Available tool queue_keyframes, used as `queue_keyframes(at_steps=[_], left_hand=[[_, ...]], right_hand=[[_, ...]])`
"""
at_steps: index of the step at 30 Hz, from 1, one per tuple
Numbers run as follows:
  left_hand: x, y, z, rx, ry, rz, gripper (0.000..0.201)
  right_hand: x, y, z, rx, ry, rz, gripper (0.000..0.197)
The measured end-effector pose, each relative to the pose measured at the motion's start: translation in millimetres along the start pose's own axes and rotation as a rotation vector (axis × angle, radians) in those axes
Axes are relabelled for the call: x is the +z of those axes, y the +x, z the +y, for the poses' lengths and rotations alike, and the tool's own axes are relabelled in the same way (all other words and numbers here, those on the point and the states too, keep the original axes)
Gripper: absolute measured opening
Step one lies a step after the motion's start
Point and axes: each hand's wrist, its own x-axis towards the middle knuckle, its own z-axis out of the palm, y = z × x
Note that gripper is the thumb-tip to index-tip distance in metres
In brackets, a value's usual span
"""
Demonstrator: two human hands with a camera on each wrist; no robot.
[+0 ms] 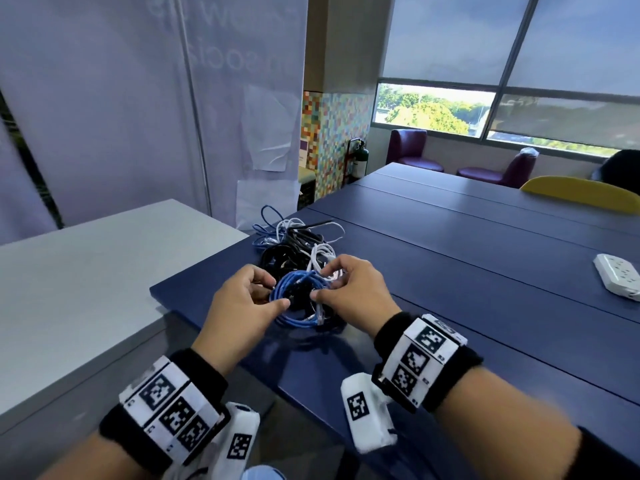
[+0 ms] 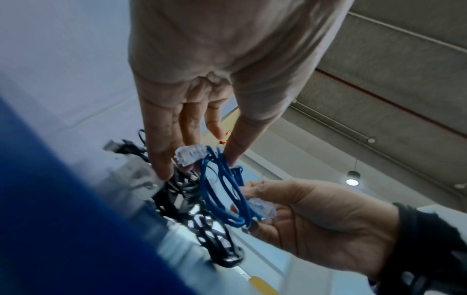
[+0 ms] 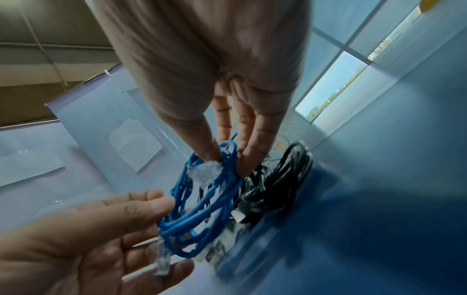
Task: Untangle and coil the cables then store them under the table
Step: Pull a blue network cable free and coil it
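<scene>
Near the blue table's (image 1: 450,258) corner edge, both hands (image 1: 242,306) pinch a blue cable coil (image 1: 294,299).

Smooth blue cable (image 1: 294,299) with clear plastic plugs (image 2: 189,154) — table (image 1: 450,271) painted, faintly glossy.

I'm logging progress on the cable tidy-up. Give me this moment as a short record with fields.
in hand: blue cable, looped in a small coil
left hand: pinches the coil's left side
right hand: pinches the coil's right side
still tangled: black, white and blue cable pile behind the hands
surface: blue table
also there: white power strip
</scene>
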Motion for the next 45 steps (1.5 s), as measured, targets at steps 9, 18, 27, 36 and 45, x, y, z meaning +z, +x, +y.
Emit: queue_keyframes(at_steps=[9, 18, 27, 36, 45], left_hand=[[-16, 2, -27, 0.005, 0.12, -0.033, 0.021], [-8, -3, -30, 0.073, 0.082, -0.011, 0.032], [-12, -15, -35, 0.131, -0.012, -0.063, 0.055], [-7, -24, -38, 0.211, 0.046, -0.079, 0.048], [-10, -39, -36, 0.417, 0.174, -0.329, 0.09]], right_hand=[[23, 24, -13, -0.048, -0.273, -0.124, 0.022], [15, 17, -17, -0.083, -0.26, -0.088, 0.017], [8, 2, -21, -0.089, -0.262, -0.058, 0.017], [2, -14, -17, -0.034, -0.235, -0.131, 0.016], [-5, -28, -11, 0.074, -0.173, -0.222, 0.022]])
